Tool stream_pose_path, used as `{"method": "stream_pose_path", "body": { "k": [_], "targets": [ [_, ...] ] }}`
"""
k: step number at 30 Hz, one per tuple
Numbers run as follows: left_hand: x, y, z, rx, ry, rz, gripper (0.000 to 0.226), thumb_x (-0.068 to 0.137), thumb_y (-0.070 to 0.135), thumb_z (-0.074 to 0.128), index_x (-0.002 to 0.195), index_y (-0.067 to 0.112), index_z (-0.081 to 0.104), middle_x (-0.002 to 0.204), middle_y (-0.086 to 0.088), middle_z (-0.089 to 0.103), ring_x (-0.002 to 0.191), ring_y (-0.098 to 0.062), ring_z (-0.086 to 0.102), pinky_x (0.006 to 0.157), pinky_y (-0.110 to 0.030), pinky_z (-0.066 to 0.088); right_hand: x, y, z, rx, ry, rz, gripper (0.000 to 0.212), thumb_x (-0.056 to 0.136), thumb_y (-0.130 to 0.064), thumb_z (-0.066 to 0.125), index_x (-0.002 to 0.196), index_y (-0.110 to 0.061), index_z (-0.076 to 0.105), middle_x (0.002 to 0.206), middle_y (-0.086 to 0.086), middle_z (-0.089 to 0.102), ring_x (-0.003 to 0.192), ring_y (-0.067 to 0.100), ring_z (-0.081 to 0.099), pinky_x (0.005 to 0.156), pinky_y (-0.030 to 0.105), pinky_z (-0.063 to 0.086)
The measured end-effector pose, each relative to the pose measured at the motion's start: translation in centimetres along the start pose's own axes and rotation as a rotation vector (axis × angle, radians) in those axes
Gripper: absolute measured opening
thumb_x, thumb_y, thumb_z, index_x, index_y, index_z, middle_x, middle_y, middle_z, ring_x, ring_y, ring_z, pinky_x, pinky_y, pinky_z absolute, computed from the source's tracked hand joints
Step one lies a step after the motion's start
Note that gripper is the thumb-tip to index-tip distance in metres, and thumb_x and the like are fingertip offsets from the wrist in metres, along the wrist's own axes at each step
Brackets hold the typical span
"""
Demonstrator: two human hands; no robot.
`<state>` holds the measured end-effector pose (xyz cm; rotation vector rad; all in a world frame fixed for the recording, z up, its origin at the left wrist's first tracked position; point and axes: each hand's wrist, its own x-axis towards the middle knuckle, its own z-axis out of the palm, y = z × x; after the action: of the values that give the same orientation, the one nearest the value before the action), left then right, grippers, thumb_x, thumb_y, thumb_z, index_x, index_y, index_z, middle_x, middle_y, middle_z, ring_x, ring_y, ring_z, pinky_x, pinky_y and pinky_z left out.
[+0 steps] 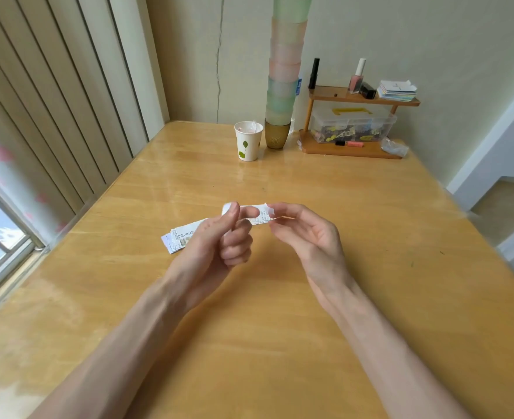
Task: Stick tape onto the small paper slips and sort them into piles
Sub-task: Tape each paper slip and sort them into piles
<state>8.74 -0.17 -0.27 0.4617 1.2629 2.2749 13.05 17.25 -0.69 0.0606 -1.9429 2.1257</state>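
Head view: above the wooden bench (255, 328), the left hand (216, 240) pinches one end of a printed paper slip (257, 218) while the right hand (308, 234) fingers grasp the other end, possibly by tape. A small pile of slips (178, 237) lies on the bench beneath the left hand.

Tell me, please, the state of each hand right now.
Left hand: pinches the small white printed paper slip.
Right hand: pinches the same slip's other end.

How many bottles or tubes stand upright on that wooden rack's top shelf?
2: a black tube at the left end and a pink nail polish bottle mid-shelf. None seem hidden.
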Motion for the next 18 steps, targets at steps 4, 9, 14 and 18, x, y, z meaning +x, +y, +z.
{"method": "stream_pose_path", "body": {
  "k": [4,9,14,18],
  "targets": [
    [0.2,-0.8,0.0,0.548,0.369,0.264,0.011,0.093,0.028,0.077,0.098,0.020,0.081,0.062,0.001,0.038,0.055,-0.012,0.037,0.056,-0.020,0.031,0.1,0.3,-0.2,0.056,0.012,0.066,0.020,0.085,-0.012,0.070,0.103,-0.011,0.078,0.104,0.002,0.075,0.099,0.014,0.066,0.092,0.029,0.047],
    [0.5,-1.3,-0.4,0.792,0.379,0.393,0.029,0.088,0.030,0.079,0.089,0.001,0.080,0.053,0.019,0.053,0.085,-0.004,0.062,0.075,-0.014,0.041,-0.1,0.3,-0.1,0.055,-0.034,0.073,0.021,0.087,-0.009,0.066,0.104,-0.009,0.077,0.102,-0.003,0.076,0.103,0.012,0.067,0.092,0.026,0.047],
    [0.5,-1.1,-0.2,0.789,0.358,0.400,0.034,0.088,0.030,0.078,0.082,-0.003,0.078,0.061,0.022,0.062,0.085,-0.002,0.062,0.078,-0.015,0.043,-0.2,0.4,-0.1,0.014,-0.037,0.091,0.017,0.091,-0.005,0.066,0.104,-0.008,0.077,0.103,-0.003,0.076,0.105,0.012,0.068,0.092,0.026,0.046],
    [0.3,-1.0,0.0,0.773,0.388,0.412,0.020,0.085,0.031,0.080,0.083,0.012,0.082,0.060,0.017,0.058,0.080,-0.004,0.059,0.072,-0.014,0.042,-0.2,0.3,0.0,-0.011,-0.041,0.101,0.018,0.087,-0.011,0.066,0.102,-0.011,0.078,0.103,0.000,0.075,0.101,0.011,0.067,0.092,0.026,0.047]
  ]
}}
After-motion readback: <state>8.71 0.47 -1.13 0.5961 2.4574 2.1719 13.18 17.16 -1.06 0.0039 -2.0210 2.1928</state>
